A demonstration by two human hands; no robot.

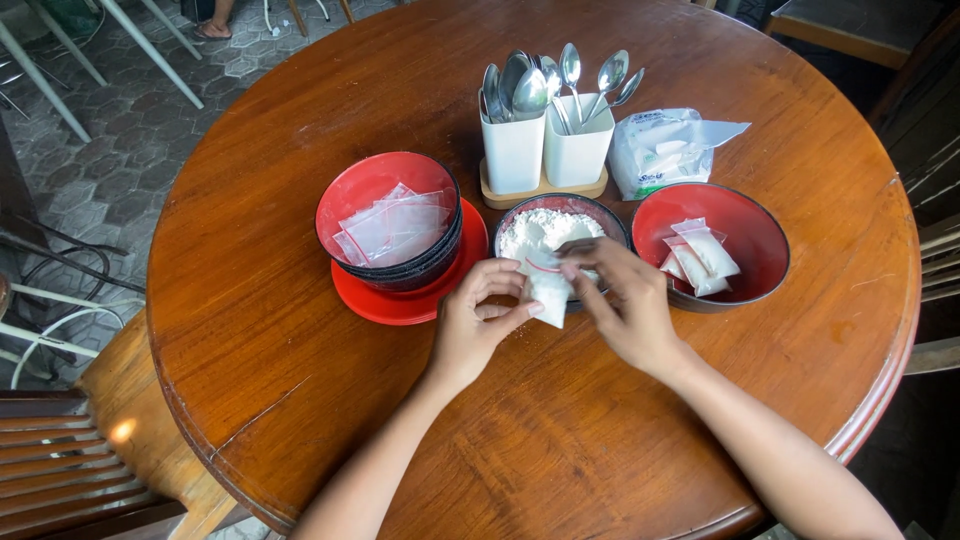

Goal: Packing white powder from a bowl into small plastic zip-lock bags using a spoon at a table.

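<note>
- We hold one small clear plastic zip pouch [549,290] filled with white powder, red line along its seal, pinched between our left hand [478,325] and right hand [620,300].
- Several empty clear flat zip pouches with red seal lines [392,228] lie heaped in the red bowl on the left [345,200].
- A few filled white powder pouches [700,258] rest in the red bowl on the right [755,225].
- A larger crumpled white plastic bag [662,148] lies on the desk beside the white spoon holders [545,150].

This looked like a small eatery or cafe terrace: a round wooden desk [300,330] carried white cutlery holders [545,150] full of spoons [560,80], and stood on grey paving stones [150,130] beside wooden chairs [70,460].
</note>
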